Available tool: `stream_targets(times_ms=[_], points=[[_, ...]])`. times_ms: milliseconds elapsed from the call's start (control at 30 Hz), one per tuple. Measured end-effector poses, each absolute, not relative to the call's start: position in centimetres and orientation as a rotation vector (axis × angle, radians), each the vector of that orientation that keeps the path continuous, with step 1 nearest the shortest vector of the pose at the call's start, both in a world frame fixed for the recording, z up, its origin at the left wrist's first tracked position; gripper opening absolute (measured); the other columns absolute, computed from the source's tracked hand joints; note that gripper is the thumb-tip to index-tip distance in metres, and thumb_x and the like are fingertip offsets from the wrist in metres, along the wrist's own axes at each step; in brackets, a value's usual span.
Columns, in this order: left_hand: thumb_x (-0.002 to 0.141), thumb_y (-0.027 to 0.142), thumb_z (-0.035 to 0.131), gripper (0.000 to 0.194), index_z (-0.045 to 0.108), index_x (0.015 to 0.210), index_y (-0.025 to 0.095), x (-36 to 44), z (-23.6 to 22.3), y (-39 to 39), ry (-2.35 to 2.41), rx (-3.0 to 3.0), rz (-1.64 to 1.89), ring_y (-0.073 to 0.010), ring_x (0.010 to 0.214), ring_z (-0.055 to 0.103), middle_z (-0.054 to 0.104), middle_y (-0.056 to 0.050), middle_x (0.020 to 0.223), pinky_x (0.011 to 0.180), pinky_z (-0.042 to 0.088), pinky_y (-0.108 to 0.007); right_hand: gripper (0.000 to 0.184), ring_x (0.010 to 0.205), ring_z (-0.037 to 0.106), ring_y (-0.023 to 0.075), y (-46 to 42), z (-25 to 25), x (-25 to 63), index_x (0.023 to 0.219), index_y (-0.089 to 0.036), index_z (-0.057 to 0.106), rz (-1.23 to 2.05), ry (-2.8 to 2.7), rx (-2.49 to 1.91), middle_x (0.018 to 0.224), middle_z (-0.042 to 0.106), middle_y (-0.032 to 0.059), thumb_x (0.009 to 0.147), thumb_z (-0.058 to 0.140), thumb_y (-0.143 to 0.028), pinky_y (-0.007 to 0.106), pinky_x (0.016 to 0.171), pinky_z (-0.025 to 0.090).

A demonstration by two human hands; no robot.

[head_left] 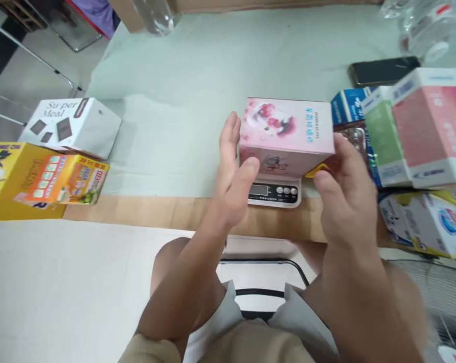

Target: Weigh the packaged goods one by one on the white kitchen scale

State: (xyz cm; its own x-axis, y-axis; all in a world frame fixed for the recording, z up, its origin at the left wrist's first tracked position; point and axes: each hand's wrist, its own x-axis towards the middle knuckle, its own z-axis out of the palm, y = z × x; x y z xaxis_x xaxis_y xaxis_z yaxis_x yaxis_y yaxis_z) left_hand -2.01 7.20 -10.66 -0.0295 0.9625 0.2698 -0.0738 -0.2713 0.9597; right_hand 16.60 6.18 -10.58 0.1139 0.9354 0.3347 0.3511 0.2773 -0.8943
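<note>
Head view. A kitchen scale [275,195] with a display and three round buttons is positioned at the near edge of the bench [152,212] and is taken as the reference. A pink box [288,133] is located directly over the scale platform, its printed top facing upward; whether its full weight is borne by the platform cannot be told.

The left hand [233,174] is placed at the left side of the scale, alongside the pink box. Its grip is wide, with fingers extended and thumb apart. The right hand [345,189] is placed at the right side of the scale, close to the box's near right corner. Its grip is also wide, with thumb and fingers spread. Contact between either hand and the box cannot be confirmed.

Well to the left of the scale, a white box [71,126], an orange box [71,176] and a yellow box [8,181] are grouped. To the right of the scale, beyond the right hand, a blue box [347,106], a green-and-white box [387,136], a pink-and-white box [436,126] and a yellow-and-white box [428,219] are gathered. A dark phone [385,70] is laid farther back, right of the scale.
</note>
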Motion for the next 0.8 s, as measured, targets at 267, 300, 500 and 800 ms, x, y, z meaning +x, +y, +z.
stream_targets(times_ms=[267, 300, 500, 800], points=[[0.094, 0.078, 0.049, 0.086, 0.034, 0.163, 0.03, -4.4, -13.3, 7.4, 1.181, 1.242, 1.269, -0.0313, 0.169, 0.015, 0.023, -0.005, 0.179, 0.139, 0.015, -0.05, 0.053, 0.138, 0.06, 0.03, 6.8, -11.9, 16.2, 0.143, -0.038, 0.064, 0.624, -1.321, -1.184, 0.145, 0.065, 0.0099, 0.09, 0.072, -0.039, 0.059, 0.122, 0.04], [0.094, 0.079, 0.049, 0.086, 0.036, 0.163, 0.029, -4.4, -13.2, 7.4, 1.154, 1.274, 1.248, -0.0314, 0.168, 0.018, 0.026, -0.006, 0.178, 0.139, 0.017, -0.049, 0.053, 0.137, 0.061, 0.0298, 6.9, -12.0, 16.0, 0.143, -0.038, 0.065, 0.632, -1.326, -1.171, 0.144, 0.065, 0.0099, 0.091, 0.072, -0.038, 0.058, 0.122, 0.041], [0.094, 0.078, 0.05, 0.092, 0.032, 0.167, 0.025, -4.4, -11.6, 6.7, 0.98, 1.447, 1.184, -0.032, 0.169, 0.014, 0.024, -0.007, 0.179, 0.14, 0.016, -0.048, 0.048, 0.136, 0.062, 0.0328, 6.9, -10.7, 14.2, 0.136, -0.036, 0.069, 0.792, -1.369, -1.081, 0.14, 0.069, 0.0088, 0.088, 0.072, -0.039, 0.056, 0.118, 0.047], [0.097, 0.077, 0.045, 0.09, 0.022, 0.169, 0.028, -8.6, -10.0, 3.9, 1.005, 1.367, 1.522, -0.0311, 0.169, 0.012, 0.022, -0.003, 0.18, 0.139, 0.02, -0.047, 0.031, 0.099, 0.069, 0.0197, 12.5, -7.1, 8.0, 0.117, -0.037, 0.062, 0.995, -1.296, -1.036, 0.126, 0.07, 0.0014, 0.087, 0.062, -0.044, 0.036, 0.066, 0.051]])
